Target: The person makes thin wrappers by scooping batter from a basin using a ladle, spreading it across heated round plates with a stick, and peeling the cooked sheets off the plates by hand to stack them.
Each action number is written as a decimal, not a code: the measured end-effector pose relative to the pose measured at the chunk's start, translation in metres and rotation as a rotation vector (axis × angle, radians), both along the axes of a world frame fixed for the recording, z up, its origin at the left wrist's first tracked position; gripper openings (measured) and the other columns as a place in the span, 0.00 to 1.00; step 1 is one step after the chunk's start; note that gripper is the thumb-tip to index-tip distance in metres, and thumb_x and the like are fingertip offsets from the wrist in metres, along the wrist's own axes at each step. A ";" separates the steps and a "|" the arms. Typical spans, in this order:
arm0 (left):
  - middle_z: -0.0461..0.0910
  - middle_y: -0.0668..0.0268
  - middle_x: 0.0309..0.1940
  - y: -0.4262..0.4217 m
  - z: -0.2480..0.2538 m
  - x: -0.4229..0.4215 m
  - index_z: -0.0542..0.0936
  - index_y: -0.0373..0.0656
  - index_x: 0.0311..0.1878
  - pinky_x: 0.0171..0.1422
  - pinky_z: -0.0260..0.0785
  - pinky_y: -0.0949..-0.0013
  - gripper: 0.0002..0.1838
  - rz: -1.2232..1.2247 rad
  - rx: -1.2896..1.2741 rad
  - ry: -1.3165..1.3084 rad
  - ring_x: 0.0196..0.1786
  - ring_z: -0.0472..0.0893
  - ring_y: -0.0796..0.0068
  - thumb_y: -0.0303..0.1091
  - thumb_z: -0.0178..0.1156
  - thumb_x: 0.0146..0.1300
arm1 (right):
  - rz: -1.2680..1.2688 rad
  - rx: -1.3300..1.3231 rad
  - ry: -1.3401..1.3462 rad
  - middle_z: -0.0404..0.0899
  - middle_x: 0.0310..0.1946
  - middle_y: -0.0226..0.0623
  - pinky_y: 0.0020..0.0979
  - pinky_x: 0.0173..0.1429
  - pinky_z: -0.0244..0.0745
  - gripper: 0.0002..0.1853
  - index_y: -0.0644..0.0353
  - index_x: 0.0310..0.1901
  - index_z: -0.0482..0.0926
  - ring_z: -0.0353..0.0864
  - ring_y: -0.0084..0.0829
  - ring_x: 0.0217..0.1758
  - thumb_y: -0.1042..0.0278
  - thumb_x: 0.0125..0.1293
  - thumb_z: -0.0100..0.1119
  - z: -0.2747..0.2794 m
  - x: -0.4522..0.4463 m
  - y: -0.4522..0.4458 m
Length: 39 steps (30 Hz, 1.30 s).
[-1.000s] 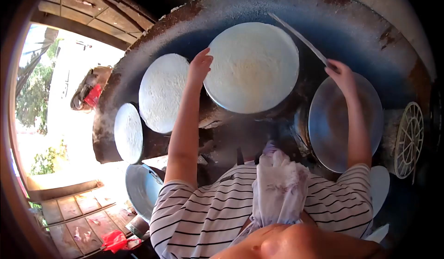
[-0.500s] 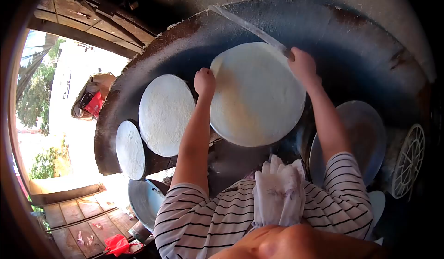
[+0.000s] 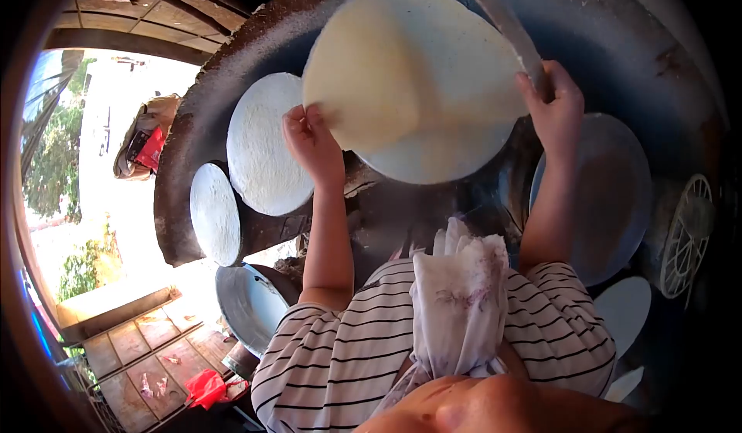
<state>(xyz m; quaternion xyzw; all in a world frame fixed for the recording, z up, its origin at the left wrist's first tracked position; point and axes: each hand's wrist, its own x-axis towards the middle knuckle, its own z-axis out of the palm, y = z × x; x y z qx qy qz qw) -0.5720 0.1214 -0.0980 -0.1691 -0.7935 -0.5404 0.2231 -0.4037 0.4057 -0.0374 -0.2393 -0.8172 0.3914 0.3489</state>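
As the left hand (image 3: 315, 143) pinches the sheet (image 3: 363, 69) at eight o'clock, the right hand (image 3: 558, 112) grips a blade (image 3: 502, 25) — pan (image 3: 448, 162) bared at six.

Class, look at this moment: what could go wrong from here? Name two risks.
The thin, round, pale-yellow sheet might tear, as it appears to span from the left hand to the right hand. The long, flat, greyish tool in the right hand could nick the sheet's nearby edge.
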 end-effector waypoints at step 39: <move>0.73 0.65 0.31 0.330 0.044 1.029 0.85 0.51 0.33 0.45 0.68 0.59 0.06 -1.977 0.188 0.806 0.39 0.74 0.59 0.28 0.65 0.51 | -1.270 -0.183 0.719 0.81 0.49 0.44 0.23 0.43 0.74 0.20 0.65 0.42 0.80 0.81 0.28 0.47 0.89 0.50 0.42 -0.034 1.136 -0.224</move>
